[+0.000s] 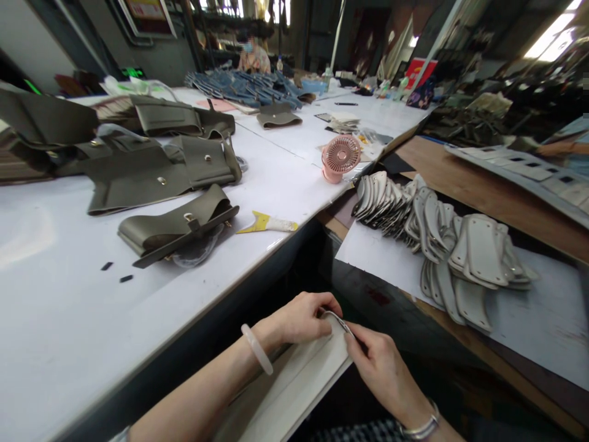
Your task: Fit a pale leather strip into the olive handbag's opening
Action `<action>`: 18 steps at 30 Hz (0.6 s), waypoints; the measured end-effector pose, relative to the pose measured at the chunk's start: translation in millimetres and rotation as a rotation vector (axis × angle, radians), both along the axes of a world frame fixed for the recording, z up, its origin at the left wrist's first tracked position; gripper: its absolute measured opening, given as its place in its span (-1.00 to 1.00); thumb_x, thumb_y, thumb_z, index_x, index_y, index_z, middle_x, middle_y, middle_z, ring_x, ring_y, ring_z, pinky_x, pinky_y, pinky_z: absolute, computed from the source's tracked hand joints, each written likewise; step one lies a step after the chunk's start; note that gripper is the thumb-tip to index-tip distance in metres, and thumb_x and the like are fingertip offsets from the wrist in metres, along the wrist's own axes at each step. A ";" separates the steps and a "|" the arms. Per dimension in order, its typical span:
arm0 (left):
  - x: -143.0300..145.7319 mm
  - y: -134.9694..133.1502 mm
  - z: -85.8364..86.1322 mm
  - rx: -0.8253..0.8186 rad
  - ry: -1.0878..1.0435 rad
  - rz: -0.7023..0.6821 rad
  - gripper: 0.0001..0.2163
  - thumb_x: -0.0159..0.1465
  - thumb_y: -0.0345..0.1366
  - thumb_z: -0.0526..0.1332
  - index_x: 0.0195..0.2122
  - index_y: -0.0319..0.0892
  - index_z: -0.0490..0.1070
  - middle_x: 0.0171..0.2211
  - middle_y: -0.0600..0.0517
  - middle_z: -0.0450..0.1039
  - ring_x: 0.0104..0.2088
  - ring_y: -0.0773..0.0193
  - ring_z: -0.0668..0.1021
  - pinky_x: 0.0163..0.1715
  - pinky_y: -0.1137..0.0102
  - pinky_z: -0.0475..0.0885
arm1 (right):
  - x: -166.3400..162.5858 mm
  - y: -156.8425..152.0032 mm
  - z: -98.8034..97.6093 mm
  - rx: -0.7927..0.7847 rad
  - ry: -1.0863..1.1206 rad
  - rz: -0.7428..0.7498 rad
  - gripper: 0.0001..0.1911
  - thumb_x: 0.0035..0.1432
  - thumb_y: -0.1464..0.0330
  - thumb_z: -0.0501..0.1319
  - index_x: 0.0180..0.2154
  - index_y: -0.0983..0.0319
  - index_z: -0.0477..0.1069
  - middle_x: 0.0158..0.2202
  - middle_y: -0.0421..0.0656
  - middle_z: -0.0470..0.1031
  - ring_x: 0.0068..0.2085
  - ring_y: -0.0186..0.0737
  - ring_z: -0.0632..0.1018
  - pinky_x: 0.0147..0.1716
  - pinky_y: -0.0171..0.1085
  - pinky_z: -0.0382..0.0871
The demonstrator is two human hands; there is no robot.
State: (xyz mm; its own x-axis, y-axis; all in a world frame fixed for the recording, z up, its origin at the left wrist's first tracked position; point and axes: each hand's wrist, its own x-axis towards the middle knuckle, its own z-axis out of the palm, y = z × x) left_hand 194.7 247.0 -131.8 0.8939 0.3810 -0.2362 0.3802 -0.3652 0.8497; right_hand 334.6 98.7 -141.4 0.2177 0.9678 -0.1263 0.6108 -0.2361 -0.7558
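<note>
My left hand (301, 319) and my right hand (381, 368) meet low in the middle, below the table edge. Both pinch the top edge of a pale grey leather piece (304, 380) that lies over my lap. The left fingers curl over its upper corner, and the right fingertips press the same edge from the right. A pale bangle sits on my left wrist and a metal bracelet on my right wrist.
On the white table (55, 319) at left lie several olive-green bag parts (177, 227) and a pink fan (339, 158). A row of grey leather pieces (460, 245) lies on a lower wooden bench (483, 190) at right. A person sits at the far end.
</note>
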 end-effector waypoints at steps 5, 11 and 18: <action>-1.3 -5.6 -3.0 0.051 0.031 0.069 -0.69 0.10 -0.34 0.11 -0.17 -0.08 0.54 -0.41 0.09 0.52 -0.41 0.29 0.49 -0.38 0.45 0.36 | 3.8 0.2 -3.3 -0.027 0.058 0.008 -0.58 0.36 0.18 0.00 0.01 0.23 0.51 -0.17 -0.03 0.61 -0.23 -0.12 0.60 -0.23 -0.27 0.42; 2.5 -4.2 -4.7 0.083 0.052 0.015 -0.65 0.10 -0.33 0.11 -0.13 0.02 0.54 -0.31 0.13 0.57 -0.32 0.25 0.54 -0.29 0.42 0.38 | 3.3 0.8 2.1 -0.116 0.010 0.009 -0.59 0.38 0.20 -0.05 -0.04 0.21 0.50 -0.38 -0.13 0.58 -0.40 -0.18 0.57 -0.40 -0.29 0.30; 3.2 -0.6 -4.3 -0.012 0.060 -0.036 -0.59 0.05 -0.37 0.10 -0.09 -0.03 0.56 -0.34 0.11 0.57 -0.35 0.25 0.54 -0.30 0.43 0.41 | -3.2 -0.7 5.3 -0.197 -0.134 -0.015 -0.61 0.35 0.19 -0.09 -0.31 0.19 0.44 -0.51 -0.12 0.48 -0.49 -0.16 0.48 -0.50 -0.26 0.15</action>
